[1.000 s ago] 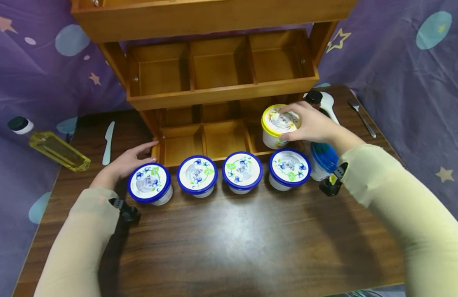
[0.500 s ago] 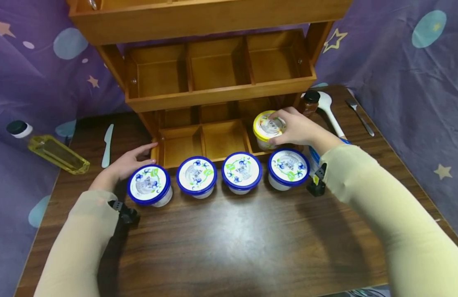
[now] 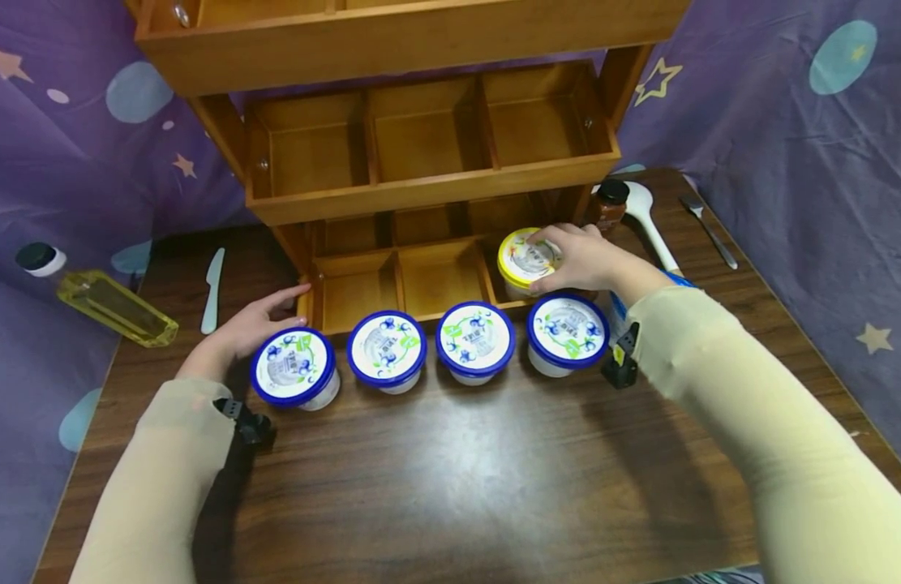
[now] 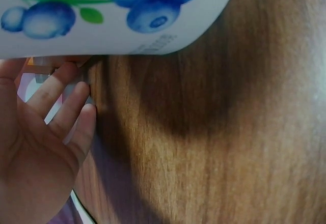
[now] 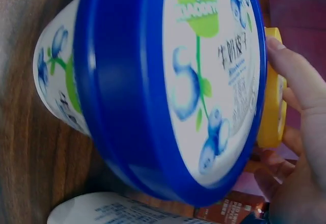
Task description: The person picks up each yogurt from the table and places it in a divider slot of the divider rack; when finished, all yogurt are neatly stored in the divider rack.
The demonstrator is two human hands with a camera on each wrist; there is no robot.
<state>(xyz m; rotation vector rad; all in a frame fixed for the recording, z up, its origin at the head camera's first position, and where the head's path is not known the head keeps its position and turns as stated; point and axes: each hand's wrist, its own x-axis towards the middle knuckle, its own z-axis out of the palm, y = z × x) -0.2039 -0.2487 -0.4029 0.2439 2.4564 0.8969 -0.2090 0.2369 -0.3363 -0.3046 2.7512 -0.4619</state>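
My right hand (image 3: 585, 259) grips a yellow-lidded tub (image 3: 523, 258) by its lid, low in the bottom tier's right compartment. In the right wrist view the yellow lid shows behind a blue-lidded tub (image 5: 219, 81). My left hand (image 3: 246, 328), fingers extended, rests against the left end of the wooden rack (image 3: 435, 188). Blueberry-print tubs with blue lids stand in a row before the rack: one beside my left hand (image 3: 293, 367), two mid-row (image 3: 387, 349) and one below my right hand (image 3: 567, 331). The left wrist view shows the left palm beneath a tub's printed side.
An oil bottle (image 3: 114, 308) and a pale knife (image 3: 212, 292) lie to the left. At right are a dark-capped jar (image 3: 608, 207), a white ladle-like utensil (image 3: 650, 215), a fork (image 3: 709, 231) and a partly hidden blue item (image 3: 618, 308). The rack's upper tiers overhang the bottom one.
My right hand has moved left and down with the yellow-lidded tub, lowering it into the right compartment. The left hand stays at the rack's left end.
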